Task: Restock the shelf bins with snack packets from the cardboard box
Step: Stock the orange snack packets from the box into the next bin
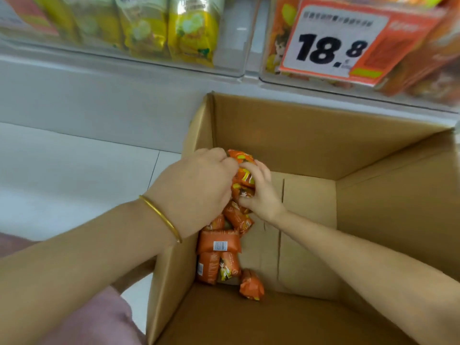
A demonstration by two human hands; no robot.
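Observation:
An open cardboard box point(311, 143) stands on the floor below the shelf. Several orange snack packets point(219, 245) lie along its left inner wall. Both hands reach into the box. My left hand point(196, 185), with a gold bangle on the wrist, curls over a bunch of orange packets point(245, 175). My right hand point(261, 192) grips the same bunch from the right, thumb and fingers round it. One packet point(251, 286) lies apart near the front of the box.
Above the box runs a shelf with clear bins: yellow packets point(191, 33) on the left, orange packets behind a price card reading 18.8 point(333, 46) on the right. White tiled floor point(62, 183) lies left of the box. Pink cloth point(99, 322) shows at bottom left.

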